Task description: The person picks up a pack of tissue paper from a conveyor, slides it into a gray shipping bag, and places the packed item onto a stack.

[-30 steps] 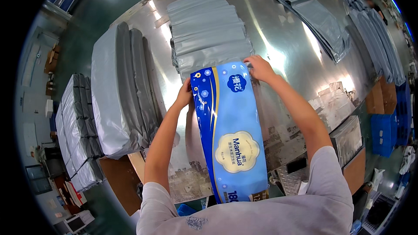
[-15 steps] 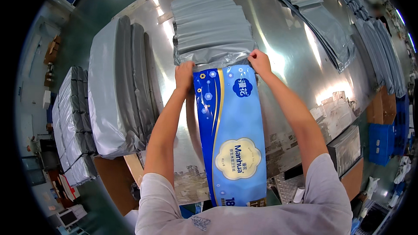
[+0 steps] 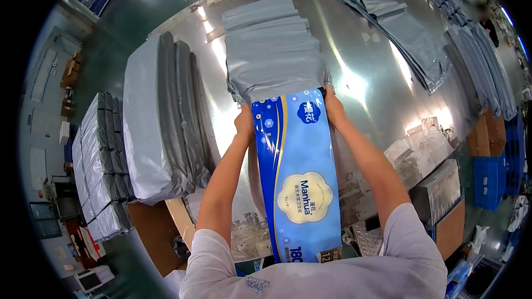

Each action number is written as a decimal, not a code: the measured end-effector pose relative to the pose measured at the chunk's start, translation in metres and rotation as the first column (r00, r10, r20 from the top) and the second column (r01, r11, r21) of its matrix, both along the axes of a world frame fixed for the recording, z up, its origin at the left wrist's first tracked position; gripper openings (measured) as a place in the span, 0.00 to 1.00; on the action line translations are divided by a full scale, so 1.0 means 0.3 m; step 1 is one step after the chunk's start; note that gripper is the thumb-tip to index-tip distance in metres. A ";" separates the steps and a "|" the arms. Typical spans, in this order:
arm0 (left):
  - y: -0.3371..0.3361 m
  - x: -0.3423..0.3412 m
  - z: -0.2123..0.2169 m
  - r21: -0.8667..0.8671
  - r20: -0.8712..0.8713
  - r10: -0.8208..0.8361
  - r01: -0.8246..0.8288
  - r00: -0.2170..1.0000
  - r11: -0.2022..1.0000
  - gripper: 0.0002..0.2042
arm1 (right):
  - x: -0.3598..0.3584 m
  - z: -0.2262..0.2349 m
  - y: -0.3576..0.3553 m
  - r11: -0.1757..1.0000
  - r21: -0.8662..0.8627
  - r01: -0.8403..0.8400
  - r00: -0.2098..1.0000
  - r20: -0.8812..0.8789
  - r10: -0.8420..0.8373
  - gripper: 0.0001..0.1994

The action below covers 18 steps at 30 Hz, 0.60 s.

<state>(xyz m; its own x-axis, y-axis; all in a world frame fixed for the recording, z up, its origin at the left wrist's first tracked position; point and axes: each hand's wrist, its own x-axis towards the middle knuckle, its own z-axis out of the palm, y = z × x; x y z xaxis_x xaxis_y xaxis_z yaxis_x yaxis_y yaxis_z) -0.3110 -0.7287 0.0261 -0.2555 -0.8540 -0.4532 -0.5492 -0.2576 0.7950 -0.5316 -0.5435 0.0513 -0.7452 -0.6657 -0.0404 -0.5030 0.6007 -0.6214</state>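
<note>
A long blue plastic-wrapped package (image 3: pixel 310 147) with a cream label lies lengthwise in front of me, its near end close to my shirt. Its far end meets the mouth of a grey plastic mailing bag (image 3: pixel 277 66), the top one of a fanned stack. My left hand (image 3: pixel 244 122) is closed on the bag's left edge, beside the package's far left corner. At the far right corner, my right hand (image 3: pixel 333 107) grips the bag's other edge. Fingertips of both hands are partly hidden by the bag and package.
Large filled grey bags (image 3: pixel 149 127) stand at the left, beside bundled grey packs (image 3: pixel 100 160). More flat grey bags (image 3: pixel 396 27) lie at the far right of the metal table (image 3: pixel 366 116). Cardboard boxes (image 3: pixel 487 135) and a blue crate (image 3: pixel 487 180) are beyond its right edge.
Both hands have come slightly nearer and down along the package's sides, drawing the bag's mouth to its far end. The bag's edges now hang around the corners.
</note>
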 end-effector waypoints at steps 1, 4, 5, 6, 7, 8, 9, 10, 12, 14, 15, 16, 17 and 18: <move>0.000 0.006 -0.004 -0.194 0.205 -0.173 0.213 0.963 0.958 0.15 | -0.004 0.012 -0.007 0.990 0.108 -0.091 0.995 -0.042 0.096 0.10; 0.050 0.012 0.035 -0.422 0.662 -0.366 0.729 0.654 0.540 0.13 | -0.032 0.007 0.002 0.870 0.439 -0.226 0.941 -0.134 0.312 0.07; 0.063 0.013 0.024 -0.366 0.712 -0.371 0.766 0.596 0.528 0.12 | -0.040 -0.005 0.027 0.803 0.523 -0.288 0.908 -0.119 0.403 0.07; 0.069 0.069 0.005 -0.360 0.699 -0.395 0.771 0.596 0.525 0.12 | -0.009 -0.004 0.029 0.716 0.594 -0.367 0.855 -0.089 0.511 0.07; 0.097 0.086 0.014 -0.293 0.730 -0.414 0.795 0.545 0.530 0.12 | 0.016 0.012 0.056 0.734 0.569 -0.370 0.861 -0.087 0.502 0.08; 0.124 0.108 0.022 -0.259 0.736 -0.448 0.823 0.507 0.506 0.12 | 0.048 0.024 0.087 0.751 0.544 -0.375 0.866 -0.083 0.493 0.08; 0.151 0.108 0.049 -0.215 0.748 -0.487 0.859 0.451 0.465 0.12 | 0.057 0.046 0.131 0.772 0.525 -0.357 0.874 -0.103 0.474 0.09; 0.168 0.129 0.055 -0.229 0.721 -0.492 0.838 0.488 0.495 0.12 | 0.078 0.055 0.167 0.787 0.505 -0.353 0.875 -0.119 0.469 0.09; 0.191 0.152 0.072 -0.227 0.699 -0.501 0.823 0.510 0.521 0.12 | 0.105 0.073 0.208 0.833 0.445 -0.328 0.897 -0.131 0.423 0.09; 0.204 0.157 0.093 -0.198 0.711 -0.513 0.836 0.482 0.511 0.12 | 0.110 0.092 0.232 0.889 0.364 -0.278 0.934 -0.116 0.339 0.10; 0.195 0.160 0.099 -0.225 0.712 -0.484 0.818 0.509 0.530 0.12 | 0.104 0.113 0.217 0.917 0.329 -0.225 0.945 -0.154 0.287 0.10; 0.169 0.166 0.092 -0.251 0.714 -0.449 0.795 0.538 0.553 0.13 | 0.101 0.121 0.179 0.941 0.286 -0.180 0.952 -0.189 0.239 0.10; 0.139 0.164 0.085 -0.277 0.714 -0.413 0.770 0.565 0.574 0.13 | 0.093 0.131 0.138 0.961 0.240 -0.135 0.957 -0.219 0.189 0.10; 0.139 0.132 0.129 -0.328 0.677 -0.370 0.711 0.636 0.621 0.11 | 0.068 0.129 0.105 0.979 0.199 -0.051 0.952 -0.288 0.108 0.09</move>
